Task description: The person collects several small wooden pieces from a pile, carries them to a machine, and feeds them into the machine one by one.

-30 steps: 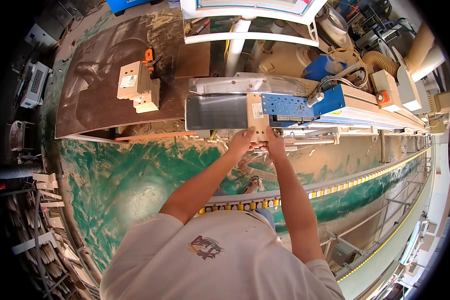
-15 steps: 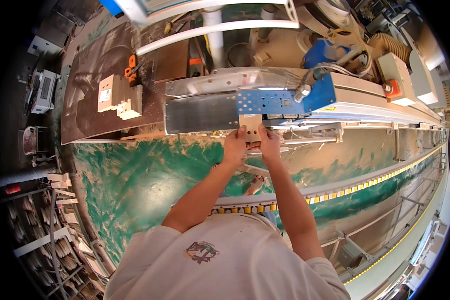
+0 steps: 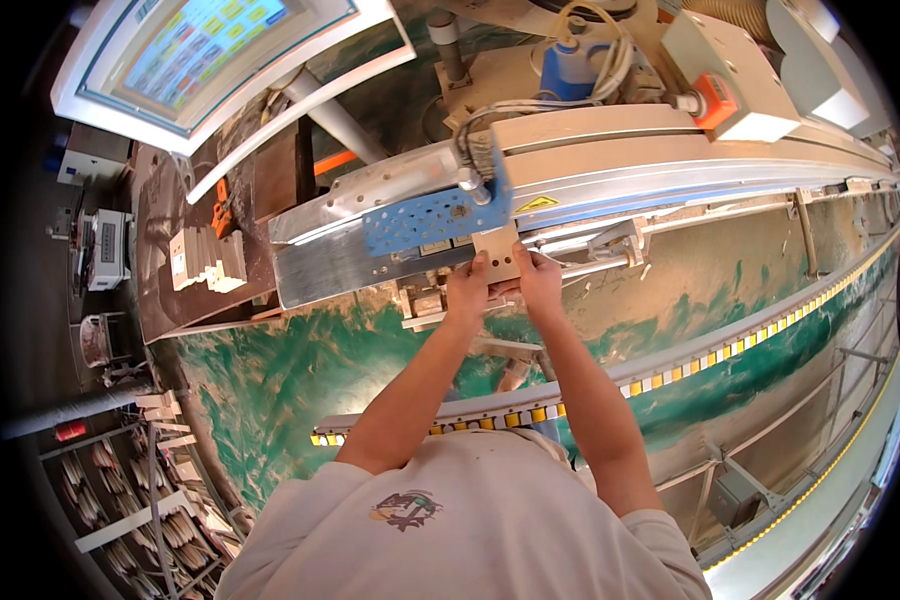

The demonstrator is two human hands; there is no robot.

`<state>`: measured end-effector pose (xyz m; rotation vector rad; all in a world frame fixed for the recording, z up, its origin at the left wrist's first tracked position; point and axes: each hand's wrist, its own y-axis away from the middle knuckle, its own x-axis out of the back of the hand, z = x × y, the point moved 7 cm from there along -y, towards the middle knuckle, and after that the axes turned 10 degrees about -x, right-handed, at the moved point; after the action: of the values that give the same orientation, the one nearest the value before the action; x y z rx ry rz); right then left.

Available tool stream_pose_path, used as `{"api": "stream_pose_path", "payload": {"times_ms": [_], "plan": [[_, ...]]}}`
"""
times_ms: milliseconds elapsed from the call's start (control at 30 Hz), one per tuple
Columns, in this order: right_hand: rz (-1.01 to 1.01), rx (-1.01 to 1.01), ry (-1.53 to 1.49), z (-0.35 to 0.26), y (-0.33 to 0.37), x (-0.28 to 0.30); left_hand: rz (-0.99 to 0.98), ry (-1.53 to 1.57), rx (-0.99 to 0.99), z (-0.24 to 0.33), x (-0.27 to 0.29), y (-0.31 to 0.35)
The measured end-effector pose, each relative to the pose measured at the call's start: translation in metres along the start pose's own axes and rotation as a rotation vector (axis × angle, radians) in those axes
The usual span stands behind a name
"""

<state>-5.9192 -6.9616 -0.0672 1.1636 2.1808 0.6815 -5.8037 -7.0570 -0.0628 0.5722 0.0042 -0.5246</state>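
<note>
A small pale wooden board (image 3: 497, 258) with a few dark drilled holes is held between my two hands. My left hand (image 3: 467, 288) closes on its left near edge, thumb on top. My right hand (image 3: 539, 286) grips the right side in the same way, its fingers partly hidden beneath. The board's far end lies at the right end of a perforated blue guard plate (image 3: 420, 222) on the machine. To the left stretches the machine's flat grey metal bed (image 3: 320, 276).
A tilted touch screen (image 3: 205, 55) hangs at upper left. Stacked wooden pieces (image 3: 206, 260) and an orange tool (image 3: 222, 208) lie on a brown table. An orange switch box (image 3: 713, 101) sits at upper right. Behind my forearms runs a yellow-and-white toothed rail (image 3: 660, 382).
My hands have carried the board rightward along the machine, from the middle of the blue guard to its right end. The view has shifted, bringing the touch screen further in.
</note>
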Motion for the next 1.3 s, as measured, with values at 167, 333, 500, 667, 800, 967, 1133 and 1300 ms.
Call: {"api": "stream_pose_path", "payload": {"times_ms": [167,333,500,667,800,967,1133,1300], "plan": [[0.049,0.002,0.045,-0.024,-0.006,0.041,-0.074,-0.010,-0.060,-0.017,-0.042,-0.006],[0.068,-0.038,0.031,-0.051,-0.010,0.089,0.035,-0.129,-0.110,-0.025,-0.098,-0.007],[0.156,0.003,0.061,-0.093,-0.004,0.142,-0.019,-0.204,-0.101,-0.032,-0.158,-0.013],[0.332,0.095,0.043,-0.053,0.045,0.182,-0.266,-0.253,-0.174,-0.024,-0.118,-0.007],[0.217,-0.083,-0.157,0.055,0.067,0.214,-0.367,-0.241,-0.231,-0.014,0.016,0.003],[0.265,-0.028,-0.093,0.074,0.120,0.159,0.196,0.125,-0.201,0.065,0.246,0.014],[0.127,0.006,0.247,0.065,0.106,0.037,0.662,0.339,-0.566,0.183,0.497,0.010],[-0.051,-0.029,0.405,0.081,0.108,-0.098,0.643,0.293,-0.335,0.254,0.573,-0.015]]}}
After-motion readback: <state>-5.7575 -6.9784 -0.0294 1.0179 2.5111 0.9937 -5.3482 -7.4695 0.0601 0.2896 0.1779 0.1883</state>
